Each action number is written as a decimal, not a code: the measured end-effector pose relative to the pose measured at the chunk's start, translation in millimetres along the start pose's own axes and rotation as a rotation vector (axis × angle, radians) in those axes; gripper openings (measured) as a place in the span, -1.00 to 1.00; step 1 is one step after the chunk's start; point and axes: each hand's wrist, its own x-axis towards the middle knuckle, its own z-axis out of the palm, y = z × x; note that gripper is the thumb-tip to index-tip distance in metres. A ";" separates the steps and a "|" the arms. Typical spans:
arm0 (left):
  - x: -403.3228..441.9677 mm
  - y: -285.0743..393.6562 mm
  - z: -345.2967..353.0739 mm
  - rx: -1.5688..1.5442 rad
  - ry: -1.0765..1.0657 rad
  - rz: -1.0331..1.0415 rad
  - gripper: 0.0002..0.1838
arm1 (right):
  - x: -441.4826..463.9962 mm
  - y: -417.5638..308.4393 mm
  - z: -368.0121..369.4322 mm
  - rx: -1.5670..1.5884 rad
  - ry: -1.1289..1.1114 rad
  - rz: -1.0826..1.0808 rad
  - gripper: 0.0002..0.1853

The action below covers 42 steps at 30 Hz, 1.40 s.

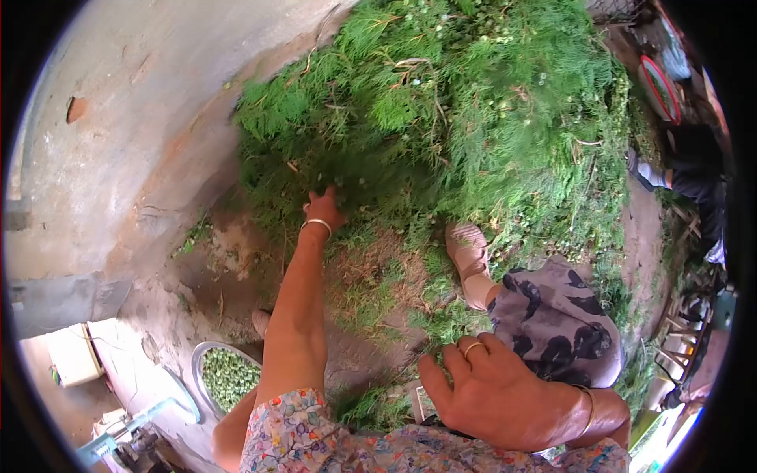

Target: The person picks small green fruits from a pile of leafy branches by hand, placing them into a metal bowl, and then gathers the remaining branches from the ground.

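My left hand [325, 211], with a bangle at its wrist, reaches the lower left edge of a big heap of green leafy branches [520, 118]. Its fingers are bent round a dark green branch [371, 175], which is blurred and partly lost in the foliage. Nearer to me, my right hand [489, 390] hangs above the patterned cloth [560, 319] at my leg. It wears a ring and a bracelet; its fingers are loosely bent, slightly apart, with nothing in them.
A sandalled foot [471, 256] stands at the heap's lower edge. A round tray [199, 378] of small green pieces is at the lower left, below a pale wall [118, 158]. At the right are a red-rimmed round object [661, 91] and another person's leg [694, 177].
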 end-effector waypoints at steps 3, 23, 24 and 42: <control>-2.8 -1.5 26.8 0.024 0.005 0.001 -0.56 | -2.3 2.3 9.1 -0.013 0.080 0.022 -0.76; -319.9 38.5 97.9 -0.498 -0.105 0.227 -0.78 | -18.7 -68.8 59.2 0.074 0.532 -0.048 -0.85; -319.6 49.6 96.5 -0.486 -0.108 0.272 -0.78 | -31.6 -75.4 58.2 0.114 0.671 -0.104 -0.83; -314.4 -23.0 174.0 -0.102 -0.096 0.656 -0.72 | -88.4 -75.3 151.8 0.384 0.005 0.251 -0.84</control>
